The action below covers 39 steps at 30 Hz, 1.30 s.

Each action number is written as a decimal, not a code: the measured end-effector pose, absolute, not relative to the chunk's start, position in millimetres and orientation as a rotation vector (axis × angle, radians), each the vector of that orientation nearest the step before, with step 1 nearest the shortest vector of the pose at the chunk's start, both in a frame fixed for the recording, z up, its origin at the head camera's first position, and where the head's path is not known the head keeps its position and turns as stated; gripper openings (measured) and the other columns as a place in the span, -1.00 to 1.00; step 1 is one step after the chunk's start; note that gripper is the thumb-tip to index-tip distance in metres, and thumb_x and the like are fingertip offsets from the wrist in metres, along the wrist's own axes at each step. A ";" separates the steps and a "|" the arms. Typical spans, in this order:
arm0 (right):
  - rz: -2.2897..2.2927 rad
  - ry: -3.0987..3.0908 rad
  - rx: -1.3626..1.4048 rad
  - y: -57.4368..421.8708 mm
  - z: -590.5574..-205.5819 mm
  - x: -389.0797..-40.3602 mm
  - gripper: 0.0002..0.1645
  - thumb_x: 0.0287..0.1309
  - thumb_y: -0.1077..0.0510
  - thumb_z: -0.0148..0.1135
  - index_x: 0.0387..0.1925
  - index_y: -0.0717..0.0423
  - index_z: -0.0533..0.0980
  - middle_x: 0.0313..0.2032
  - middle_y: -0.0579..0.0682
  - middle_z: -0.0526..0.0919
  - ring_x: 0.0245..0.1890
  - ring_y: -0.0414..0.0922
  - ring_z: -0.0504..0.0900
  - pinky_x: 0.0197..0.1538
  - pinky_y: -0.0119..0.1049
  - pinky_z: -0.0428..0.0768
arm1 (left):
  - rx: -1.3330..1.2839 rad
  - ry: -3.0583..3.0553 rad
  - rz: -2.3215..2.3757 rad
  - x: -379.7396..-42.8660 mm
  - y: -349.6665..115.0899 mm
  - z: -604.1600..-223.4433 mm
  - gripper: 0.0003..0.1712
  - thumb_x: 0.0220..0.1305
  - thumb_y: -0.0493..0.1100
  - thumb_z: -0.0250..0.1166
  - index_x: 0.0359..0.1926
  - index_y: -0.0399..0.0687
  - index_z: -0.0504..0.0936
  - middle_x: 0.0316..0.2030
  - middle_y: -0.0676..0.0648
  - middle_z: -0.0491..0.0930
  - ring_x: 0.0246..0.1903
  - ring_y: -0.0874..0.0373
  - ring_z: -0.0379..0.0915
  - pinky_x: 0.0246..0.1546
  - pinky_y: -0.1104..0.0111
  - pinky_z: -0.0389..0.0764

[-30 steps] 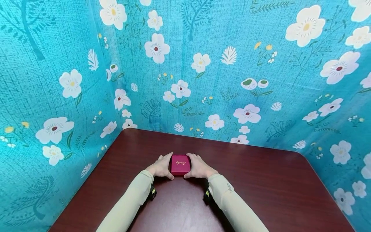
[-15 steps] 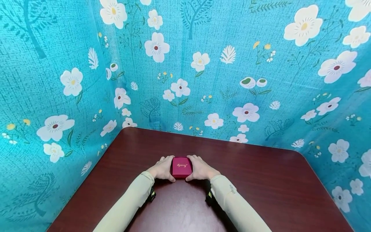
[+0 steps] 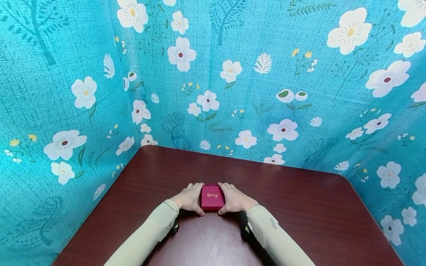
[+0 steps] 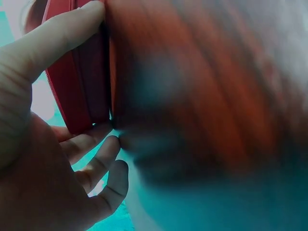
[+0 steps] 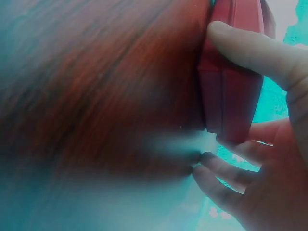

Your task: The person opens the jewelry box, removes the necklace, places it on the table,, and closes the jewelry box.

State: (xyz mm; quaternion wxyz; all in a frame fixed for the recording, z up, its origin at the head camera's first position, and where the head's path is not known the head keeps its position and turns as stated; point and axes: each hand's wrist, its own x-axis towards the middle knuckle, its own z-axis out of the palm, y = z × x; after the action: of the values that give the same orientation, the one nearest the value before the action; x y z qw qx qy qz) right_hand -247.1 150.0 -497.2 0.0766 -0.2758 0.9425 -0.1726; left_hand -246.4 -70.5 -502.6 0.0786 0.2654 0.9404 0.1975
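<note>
A small red jewelry box (image 3: 212,199) with gold script on its lid sits between my two hands on the dark red-brown table. Its lid is down. My left hand (image 3: 190,198) grips the box's left side, thumb at the near edge and fingers at the far one. On the opposite side my right hand (image 3: 235,198) holds it the same way. In the left wrist view the thumb lies along the red box (image 4: 82,72), with fingertips at its far end. The right wrist view has the thumb against the box (image 5: 231,82), and a seam runs along its side.
The dark wooden table (image 3: 299,214) extends around the hands and has rounded far corners. Behind it and along the sides hangs a turquoise floral cloth (image 3: 246,99). Both forearms wear pale sleeves, with dark wrist straps (image 3: 174,227) below them.
Both hands and the red jewelry box between them have shifted slightly nearer and to the right. The grip on the box looks the same.
</note>
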 end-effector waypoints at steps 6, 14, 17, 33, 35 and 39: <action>-0.487 2.809 -0.819 154.7 -494.5 -239.0 0.32 -0.46 -0.13 0.61 0.33 0.29 0.15 0.10 0.10 0.39 0.04 0.00 0.37 0.04 -0.09 0.47 | 0.845 2.830 0.512 -240.0 -66.0 -503.8 0.19 -0.40 0.12 0.60 0.25 -0.24 0.22 0.05 -0.12 0.41 -0.03 -0.04 0.28 -0.09 0.11 0.44; -0.506 2.829 -0.862 157.8 -493.4 -227.9 0.17 -0.48 -0.14 0.61 0.20 0.19 0.26 0.00 0.01 0.43 -0.02 -0.05 0.38 0.03 -0.11 0.46 | 0.883 2.839 0.486 -231.9 -62.5 -502.1 0.19 -0.43 0.10 0.61 0.24 -0.25 0.22 0.00 -0.10 0.41 -0.09 -0.02 0.30 -0.14 0.15 0.46; -0.494 2.833 -0.862 159.1 -493.2 -223.8 0.13 -0.48 -0.15 0.61 0.16 0.16 0.26 -0.04 -0.02 0.43 -0.05 -0.08 0.38 0.02 -0.14 0.46 | 0.897 2.846 0.476 -229.4 -60.7 -501.9 0.20 -0.44 0.10 0.61 0.24 -0.25 0.23 -0.02 -0.09 0.42 -0.10 -0.01 0.30 -0.15 0.16 0.46; -0.440 2.850 -0.868 170.4 -492.8 -207.3 0.22 -0.45 -0.26 0.57 0.22 0.21 0.23 -0.02 0.01 0.44 -0.03 -0.06 0.39 0.03 -0.13 0.46 | 0.955 2.851 0.382 -217.1 -50.6 -499.3 0.14 -0.41 0.11 0.59 0.22 -0.22 0.25 -0.04 -0.06 0.43 -0.12 0.03 0.31 -0.13 0.23 0.45; -0.442 2.851 -0.871 171.7 -493.9 -205.8 0.24 -0.44 -0.27 0.57 0.24 0.24 0.21 -0.01 0.02 0.44 -0.02 -0.05 0.39 0.04 -0.12 0.46 | 0.954 2.848 0.387 -215.9 -49.4 -498.4 0.14 -0.42 0.10 0.60 0.21 -0.22 0.26 -0.04 -0.06 0.43 -0.12 0.03 0.31 -0.13 0.22 0.46; -0.451 2.837 -0.862 175.2 -496.5 -202.3 0.28 -0.44 -0.28 0.56 0.26 0.27 0.18 0.01 0.03 0.42 0.00 -0.05 0.38 0.05 -0.13 0.46 | 0.951 2.840 0.384 -212.3 -47.2 -499.0 0.15 -0.42 0.10 0.60 0.22 -0.21 0.25 -0.02 -0.05 0.42 -0.10 0.03 0.31 -0.12 0.22 0.46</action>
State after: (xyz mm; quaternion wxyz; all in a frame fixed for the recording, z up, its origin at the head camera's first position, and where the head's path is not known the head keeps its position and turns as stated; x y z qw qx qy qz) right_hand -202.3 175.2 -496.5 0.0710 -0.2868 0.9435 -0.1498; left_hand -212.3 -47.2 -499.0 0.0608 0.3144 0.9388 0.1270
